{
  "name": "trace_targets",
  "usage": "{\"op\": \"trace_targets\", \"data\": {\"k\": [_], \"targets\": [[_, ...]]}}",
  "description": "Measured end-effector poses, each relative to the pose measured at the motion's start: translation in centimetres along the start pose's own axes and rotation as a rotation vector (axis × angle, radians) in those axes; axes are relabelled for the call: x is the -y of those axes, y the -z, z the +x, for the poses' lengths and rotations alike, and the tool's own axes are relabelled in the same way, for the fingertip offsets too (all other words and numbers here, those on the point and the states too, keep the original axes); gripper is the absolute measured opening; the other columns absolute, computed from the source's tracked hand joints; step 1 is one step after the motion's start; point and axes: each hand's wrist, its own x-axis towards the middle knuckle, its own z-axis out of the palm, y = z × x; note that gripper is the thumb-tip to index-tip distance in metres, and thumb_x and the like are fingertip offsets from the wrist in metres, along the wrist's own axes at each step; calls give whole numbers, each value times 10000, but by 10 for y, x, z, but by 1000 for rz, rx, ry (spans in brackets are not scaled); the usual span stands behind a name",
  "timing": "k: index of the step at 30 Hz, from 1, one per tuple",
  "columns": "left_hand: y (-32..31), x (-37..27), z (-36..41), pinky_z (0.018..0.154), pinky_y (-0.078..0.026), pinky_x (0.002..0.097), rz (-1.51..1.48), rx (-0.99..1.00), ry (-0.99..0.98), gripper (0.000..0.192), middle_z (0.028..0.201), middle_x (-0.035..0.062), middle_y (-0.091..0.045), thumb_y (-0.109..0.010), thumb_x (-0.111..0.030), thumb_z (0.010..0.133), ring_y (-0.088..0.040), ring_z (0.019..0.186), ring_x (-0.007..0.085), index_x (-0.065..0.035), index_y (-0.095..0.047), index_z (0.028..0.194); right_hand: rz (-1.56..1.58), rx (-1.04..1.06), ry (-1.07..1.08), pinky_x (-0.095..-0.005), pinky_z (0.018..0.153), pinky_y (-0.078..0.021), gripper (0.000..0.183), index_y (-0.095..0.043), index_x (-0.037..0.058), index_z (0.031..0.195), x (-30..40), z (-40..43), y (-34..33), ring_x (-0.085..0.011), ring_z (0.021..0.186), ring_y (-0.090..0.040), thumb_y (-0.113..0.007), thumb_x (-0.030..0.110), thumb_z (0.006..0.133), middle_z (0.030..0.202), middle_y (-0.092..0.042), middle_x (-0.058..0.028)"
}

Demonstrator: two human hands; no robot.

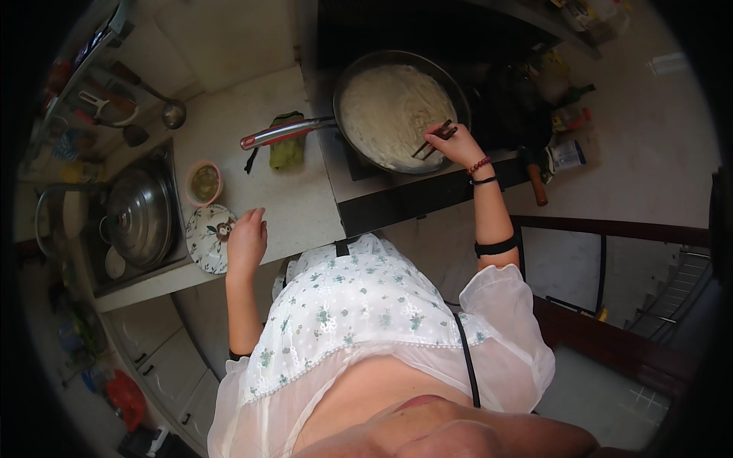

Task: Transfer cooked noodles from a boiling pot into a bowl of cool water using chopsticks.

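My right hand (454, 143) grips a pair of dark chopsticks (424, 151) over a large wok (338, 104). Their tips reach into pale noodles in cloudy white liquid (395, 114), near the pan's front edge. The long metal handle with red trim (280, 134) juts left over the counter, above a green cloth (287, 150). Nothing shows in my left hand (247, 243), which hovers or rests at the counter's front edge; I cannot tell which. It partly covers a white plate with an animal and leaf pattern (205, 243). Behind that plate stands a pink-rimmed bowl of greenish food (204, 183).
At left, a big domed metal lid (140, 220) sits in the sink (175, 255). A ladle (173, 114) and other utensils hang on the wall behind. Right of the stove (395, 203), a wooden-handled tool (536, 184) sticks out past the edge, near bottles and packets (567, 156).
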Motion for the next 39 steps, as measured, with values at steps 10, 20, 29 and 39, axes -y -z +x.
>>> {"op": "trace_targets", "data": {"k": [10,20,29,39], "targets": [[4,-11,9,685,-441,376,15,-22,-55,229,919,137,-555,-491,-80,756,-531,820,312,-31,-526,977,354,-57,42,-243,613,-477,169,-584,-21,848,-14,46,-27,-144,715,-599,-580,124,760,749,-614,-71],[6,0,-1,711,-435,371,43,-27,2,247,966,139,-543,-489,-68,754,-526,846,311,-28,-517,997,198,-714,258,-266,605,-434,145,-602,9,823,-29,107,-14,-166,673,-576,-565,135,760,761,-608,-87],[5,0,0,719,-433,374,41,-24,5,254,977,144,-540,-488,-71,758,-525,852,313,-24,-508,1007,475,-114,-73,-246,564,-502,203,-559,-1,923,-16,36,-2,-181,698,-621,-543,151,790,786,-613,-85],[5,-9,13,717,-432,379,37,3,-36,255,964,154,-542,-490,-61,750,-525,844,322,-17,-507,1001,161,-570,-45,-257,529,-484,153,-567,1,887,-40,29,50,-174,663,-615,-505,121,816,770,-603,-80]]}}
